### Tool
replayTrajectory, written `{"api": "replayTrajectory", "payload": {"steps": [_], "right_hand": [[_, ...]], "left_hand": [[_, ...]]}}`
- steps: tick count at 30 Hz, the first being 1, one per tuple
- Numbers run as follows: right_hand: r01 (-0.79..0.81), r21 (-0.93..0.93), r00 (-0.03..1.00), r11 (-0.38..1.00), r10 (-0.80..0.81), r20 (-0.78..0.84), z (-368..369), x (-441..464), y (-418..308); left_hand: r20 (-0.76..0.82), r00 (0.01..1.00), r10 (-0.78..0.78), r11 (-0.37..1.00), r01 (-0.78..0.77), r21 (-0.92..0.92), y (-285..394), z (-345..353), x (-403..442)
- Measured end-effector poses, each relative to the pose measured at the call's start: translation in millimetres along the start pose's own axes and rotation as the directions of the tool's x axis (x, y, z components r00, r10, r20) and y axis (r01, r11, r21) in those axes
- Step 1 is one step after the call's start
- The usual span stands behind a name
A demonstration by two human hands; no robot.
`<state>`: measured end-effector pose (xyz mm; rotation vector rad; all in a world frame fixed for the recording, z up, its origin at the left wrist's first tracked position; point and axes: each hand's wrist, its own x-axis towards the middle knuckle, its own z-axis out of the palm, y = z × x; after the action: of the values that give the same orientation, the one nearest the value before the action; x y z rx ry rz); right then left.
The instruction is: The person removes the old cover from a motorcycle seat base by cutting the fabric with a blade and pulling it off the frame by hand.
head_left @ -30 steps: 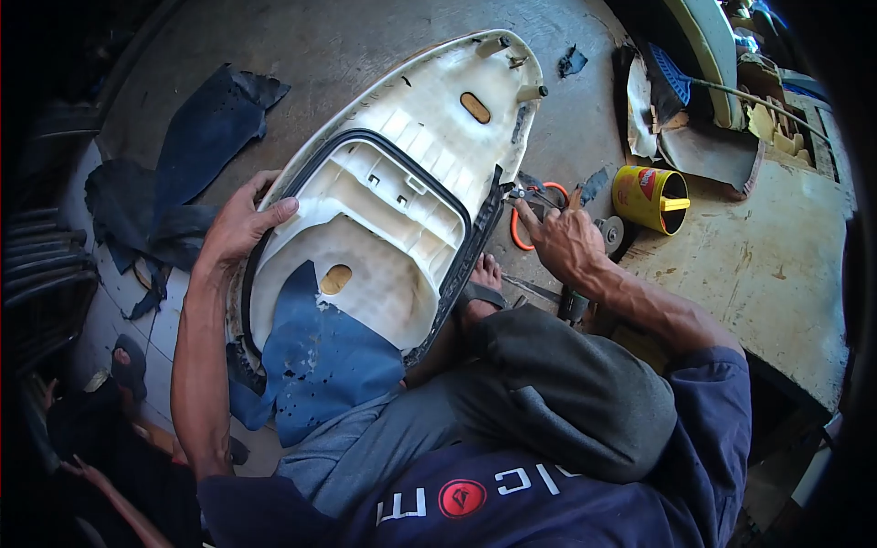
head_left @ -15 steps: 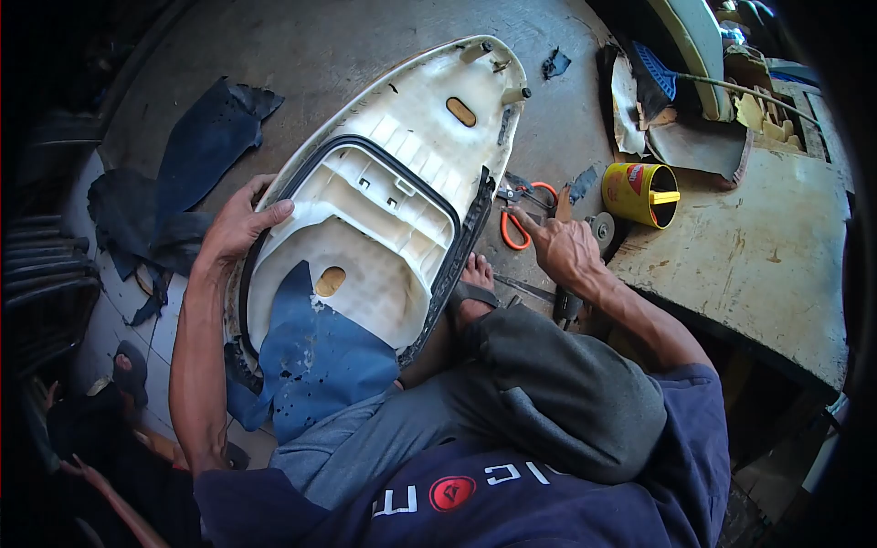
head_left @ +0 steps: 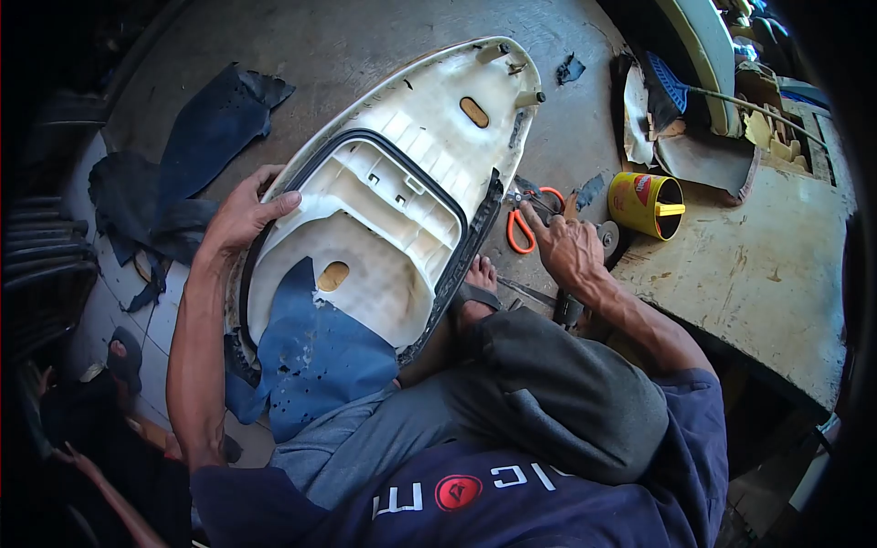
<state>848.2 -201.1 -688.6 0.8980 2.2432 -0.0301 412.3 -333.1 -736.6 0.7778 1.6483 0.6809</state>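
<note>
A white plastic motorcycle seat base [head_left: 429,137], underside up, leans across my lap with a black rubber seal around its hollow. My left hand [head_left: 254,208] grips its left edge, thumb over the rim. Blue sheet material [head_left: 320,365], dotted with holes, covers the lower end of the base. To the right, my right hand [head_left: 568,247] hovers over the floor, index finger stretched out and the others partly bent. Its fingertip is close to orange-handled scissors [head_left: 522,233]; contact is unclear. A brown pointed piece [head_left: 571,205] shows just behind the fingers.
A yellow can [head_left: 639,203] stands at a low wooden table [head_left: 749,283] on the right. Dark sheet scraps [head_left: 215,132] lie on the floor at left. A power tool [head_left: 568,310] is below my right hand. Another person's arm [head_left: 110,498] shows at lower left.
The whole view has shifted slightly. My right index finger has risen a little relative to the scissors handle. My left hand keeps its hold on the seat base.
</note>
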Motion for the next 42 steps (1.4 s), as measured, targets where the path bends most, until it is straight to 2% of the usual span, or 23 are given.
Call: {"api": "replayTrajectory", "payload": {"steps": [4,8,9,11,12,14,15,16,18,20,23,25,26,28,29,30,31,32,34,36,38,40,42], "right_hand": [[0.012,0.011,1.0,1.0,-0.012,0.022,-2,0,-5],[0.06,-0.107,0.998,0.992,-0.058,0.025,0,5,-19],[0.01,0.029,0.998,1.0,-0.012,0.067,-3,7,-19],[-0.052,0.27,0.993,0.961,0.02,0.121,2,10,-5],[-0.052,0.256,0.993,0.965,0.024,0.113,23,20,6],[0.085,0.655,0.996,0.751,-0.076,-0.043,68,37,13],[0.026,0.564,0.998,0.825,-0.054,0.033,42,32,6],[0.029,0.567,0.998,0.823,-0.052,0.023,19,28,6],[-0.056,0.28,0.994,0.958,0.027,0.106,-5,6,0],[0.028,0.123,0.999,0.992,-0.033,0.039,6,-2,4],[0.048,0.044,0.999,0.998,-0.049,0.01,-1,-2,-10],[0.028,-0.145,1.0,0.989,-0.027,0.005,-2,5,-25],[0.037,-0.141,0.999,0.989,-0.036,0.011,0,8,-30],[-0.028,0.015,0.996,0.999,0.027,0.082,5,15,-35],[-0.064,0.185,0.997,0.981,0.055,0.05,10,7,-30],[-0.067,0.183,0.997,0.981,0.059,0.047,17,3,-27],[-0.055,0.262,0.997,0.964,0.039,0.069,23,5,-20],[-0.037,0.34,0.997,0.94,0.013,0.074,26,14,-12],[0.0,0.29,0.999,0.957,-0.015,0.05,17,19,-10],[0.018,0.159,1.0,0.987,-0.019,0.001,9,10,-13],[0.074,0.015,0.996,0.997,-0.075,0.044,-5,2,-17],[0.071,-0.122,0.997,0.99,-0.075,-0.022,0,-1,-23],[0.093,-0.12,0.996,0.988,-0.092,0.01,-8,-3,-27]], "left_hand": [[-0.004,1.0,-0.024,1.0,0.024,-0.015,5,2,-3],[-0.023,0.999,-0.043,0.999,0.042,-0.03,14,5,-5],[-0.015,0.999,-0.04,0.999,0.039,-0.022,17,3,-4],[0.049,0.998,-0.03,0.991,0.036,-0.125,18,4,-3],[0.042,0.999,-0.018,0.99,0.024,-0.136,17,5,-3],[0.072,0.995,-0.065,0.986,0.075,-0.149,16,4,-3],[0.033,0.998,-0.048,0.996,0.05,-0.074,16,3,-4],[0.001,1.0,0.001,1.0,-0.001,-0.001,8,1,-2],[0.013,0.999,-0.036,0.998,0.036,-0.056,18,4,-9],[0.008,1.0,-0.011,0.998,0.011,-0.069,13,3,-2],[0.005,1.0,-0.021,0.997,0.021,-0.071,4,4,-5],[-0.015,0.999,-0.028,0.997,0.027,-0.074,11,5,-7],[-0.016,0.999,-0.04,0.996,0.039,-0.074,10,4,-8],[0.018,1.0,-0.013,0.998,0.014,-0.067,8,4,-4],[0.032,0.999,-0.024,0.998,0.026,-0.065,9,5,-7],[0.053,0.997,-0.048,0.996,0.052,-0.074,13,4,-8],[0.062,0.996,-0.059,0.994,0.064,-0.089,18,3,-8],[0.026,0.999,0.023,0.999,-0.023,-0.034,13,2,-6],[0.017,1.0,0.004,1.0,-0.004,-0.016,14,2,-8],[0.038,0.998,-0.043,0.997,0.045,-0.057,17,3,-14],[0.004,0.999,0.048,0.998,-0.048,0.035,0,-2,-4],[0.009,1.0,0.023,0.999,-0.023,-0.045,7,3,-10],[0.004,1.0,0.005,0.999,-0.005,-0.032,5,4,-12]]}}
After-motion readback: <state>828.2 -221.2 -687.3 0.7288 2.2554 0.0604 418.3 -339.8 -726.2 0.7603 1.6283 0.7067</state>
